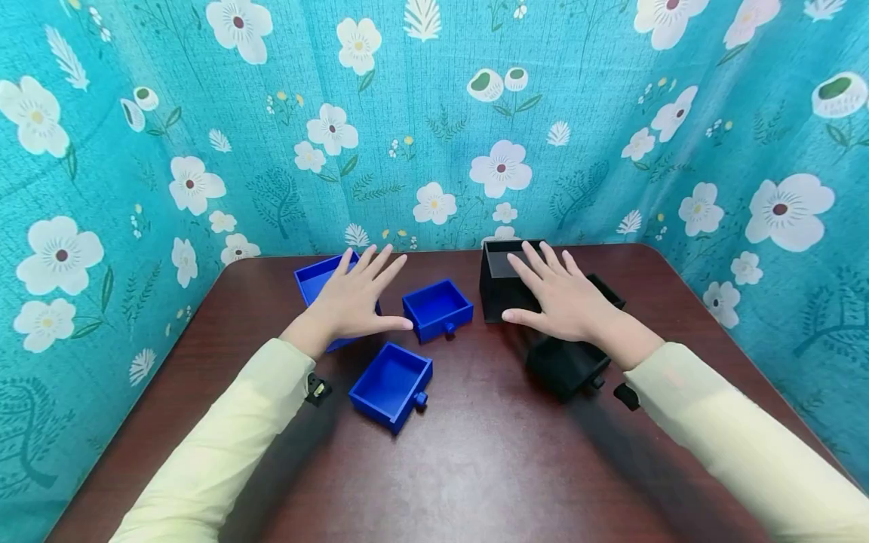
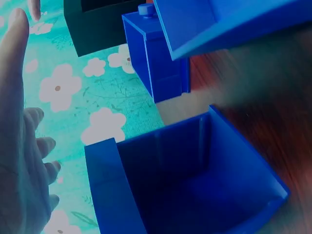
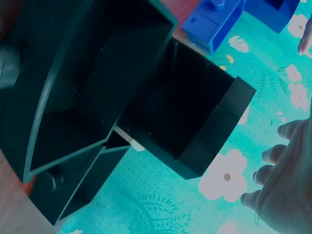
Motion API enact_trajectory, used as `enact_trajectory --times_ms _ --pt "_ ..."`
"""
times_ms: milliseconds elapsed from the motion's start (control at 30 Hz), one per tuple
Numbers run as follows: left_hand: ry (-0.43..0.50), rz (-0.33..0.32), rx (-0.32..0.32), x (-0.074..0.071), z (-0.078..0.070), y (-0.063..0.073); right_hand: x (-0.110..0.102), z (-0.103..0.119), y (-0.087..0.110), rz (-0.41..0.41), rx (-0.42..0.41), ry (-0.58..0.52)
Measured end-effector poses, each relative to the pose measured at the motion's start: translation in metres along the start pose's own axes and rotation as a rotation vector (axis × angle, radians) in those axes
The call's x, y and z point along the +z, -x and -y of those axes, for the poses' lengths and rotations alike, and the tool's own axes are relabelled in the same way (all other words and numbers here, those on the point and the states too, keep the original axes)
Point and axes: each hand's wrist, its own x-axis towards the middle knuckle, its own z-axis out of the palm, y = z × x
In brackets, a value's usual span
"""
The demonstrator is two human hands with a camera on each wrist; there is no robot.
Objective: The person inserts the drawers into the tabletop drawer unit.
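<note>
Fingers spread, my left hand [image 1: 353, 298] hovers over a blue open box [image 1: 315, 280] that it partly hides. Two blue drawers with round knobs lie close by: one drawer [image 1: 437, 308] to its right, the other drawer [image 1: 392, 383] nearer to me. My right hand [image 1: 569, 298] is likewise spread in the air, beside and partly over a black open box [image 1: 498, 286]. Under that wrist lies a black drawer [image 1: 563, 369] with a knob; a second black drawer [image 1: 606, 290] shows partly behind the hand. Neither hand holds anything.
All the pieces stand on a dark brown wooden table [image 1: 468, 467]. A turquoise flowered curtain [image 1: 407, 136] rises behind the table and along both sides. The black box stands near the table's back edge, to the right of the blue pieces.
</note>
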Motion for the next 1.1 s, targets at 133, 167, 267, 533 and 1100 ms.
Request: enact_trajectory --times_ms 133,167,267,533,1100 --pt "0.006 -0.032 0.035 -0.004 0.009 0.007 -0.001 0.006 0.004 -0.039 0.008 -0.038" --pt "0.006 -0.043 0.042 -0.005 0.012 0.009 -0.001 0.008 0.005 -0.051 0.006 -0.044" --pt "0.018 -0.076 0.052 -0.008 0.021 0.016 -0.002 0.015 0.009 -0.08 -0.004 -0.077" --pt "0.052 -0.147 0.035 -0.01 0.051 0.034 0.012 0.037 0.02 -0.178 -0.052 -0.185" --pt "0.135 -0.224 -0.017 0.025 0.104 0.064 0.057 0.096 0.034 -0.292 -0.136 -0.424"
